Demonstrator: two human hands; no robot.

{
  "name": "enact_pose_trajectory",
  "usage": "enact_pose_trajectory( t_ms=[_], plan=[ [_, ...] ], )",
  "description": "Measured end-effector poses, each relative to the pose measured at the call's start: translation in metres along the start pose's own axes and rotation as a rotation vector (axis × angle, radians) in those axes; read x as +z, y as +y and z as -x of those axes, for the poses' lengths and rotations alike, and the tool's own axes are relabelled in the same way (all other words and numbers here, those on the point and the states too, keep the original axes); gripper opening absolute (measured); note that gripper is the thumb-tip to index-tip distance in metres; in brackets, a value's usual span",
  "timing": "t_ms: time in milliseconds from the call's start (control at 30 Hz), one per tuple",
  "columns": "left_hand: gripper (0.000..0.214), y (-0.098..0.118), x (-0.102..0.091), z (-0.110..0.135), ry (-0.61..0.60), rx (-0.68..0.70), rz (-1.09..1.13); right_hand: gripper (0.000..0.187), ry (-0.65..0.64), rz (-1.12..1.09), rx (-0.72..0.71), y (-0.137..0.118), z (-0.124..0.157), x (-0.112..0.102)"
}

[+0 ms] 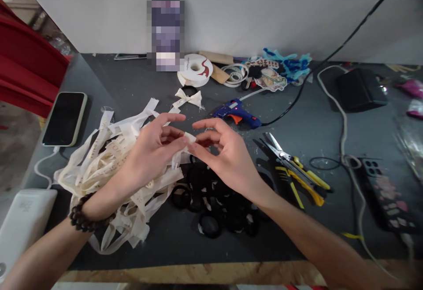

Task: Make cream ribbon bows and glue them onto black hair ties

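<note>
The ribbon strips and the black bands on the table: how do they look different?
The ribbon strips are pale cream, some with lettering; the black bands are dark all over, apart from whitish bits on some. The ribbon strips are long, flat and tangled, whereas the black bands are small rings. Both lie in loose heaps on the grey table.
</note>
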State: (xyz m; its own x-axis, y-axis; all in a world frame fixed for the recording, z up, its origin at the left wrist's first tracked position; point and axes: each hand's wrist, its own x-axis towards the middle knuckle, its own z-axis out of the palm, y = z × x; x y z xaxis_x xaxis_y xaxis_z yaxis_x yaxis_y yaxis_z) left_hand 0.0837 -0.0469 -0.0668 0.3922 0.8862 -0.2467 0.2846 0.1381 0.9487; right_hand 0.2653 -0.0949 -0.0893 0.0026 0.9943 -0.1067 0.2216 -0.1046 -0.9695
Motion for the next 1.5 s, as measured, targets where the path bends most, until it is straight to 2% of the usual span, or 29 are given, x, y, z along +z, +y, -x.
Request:
enact_pose_trajectory(
  t_ms=[133, 333, 467, 600, 833, 1000, 1200, 1367, 1500],
  plan=[
    [0.045, -0.003, 0.003, 0.001, 0.002, 0.018, 0.034, 0.034, -0.015, -0.032, 0.019, 0.001, 0.000, 0.000],
    [0.047, 0.000, 0.001, 0.001, -0.009, 0.008, -0.135, 0.035, -0.044, -0.045, 0.067, 0.002, -0.001, 0.002],
    [0.047, 0.001, -0.001, 0.000, -0.013, -0.021, -0.198, 0.034, -0.093, -0.026, 0.095, 0.003, -0.003, 0.002],
    [0.046, 0.000, -0.001, 0.000, 0.020, 0.004, -0.232, 0.033, -0.084, 0.001, 0.099, 0.004, -0.005, 0.002],
    [0.069, -0.001, -0.004, -0.002, 0.006, -0.014, -0.189, 0.031, -0.117, 0.051, 0.068, 0.003, -0.006, 0.000],
    [0.058, -0.001, -0.005, -0.003, 0.025, 0.044, -0.245, 0.024, -0.093, 0.060, 0.056, 0.000, -0.006, -0.001],
    [0.082, 0.005, -0.007, -0.003, 0.037, -0.019, -0.231, 0.024, -0.116, 0.070, 0.063, 0.001, -0.007, -0.002],
    [0.066, 0.002, -0.007, -0.003, -0.008, 0.039, -0.278, 0.011, -0.158, 0.110, 0.023, -0.001, -0.006, -0.002],
    [0.067, -0.003, -0.007, -0.004, -0.048, 0.083, -0.264, 0.013, -0.114, 0.094, 0.030, 0.000, -0.006, -0.004]
  ],
)
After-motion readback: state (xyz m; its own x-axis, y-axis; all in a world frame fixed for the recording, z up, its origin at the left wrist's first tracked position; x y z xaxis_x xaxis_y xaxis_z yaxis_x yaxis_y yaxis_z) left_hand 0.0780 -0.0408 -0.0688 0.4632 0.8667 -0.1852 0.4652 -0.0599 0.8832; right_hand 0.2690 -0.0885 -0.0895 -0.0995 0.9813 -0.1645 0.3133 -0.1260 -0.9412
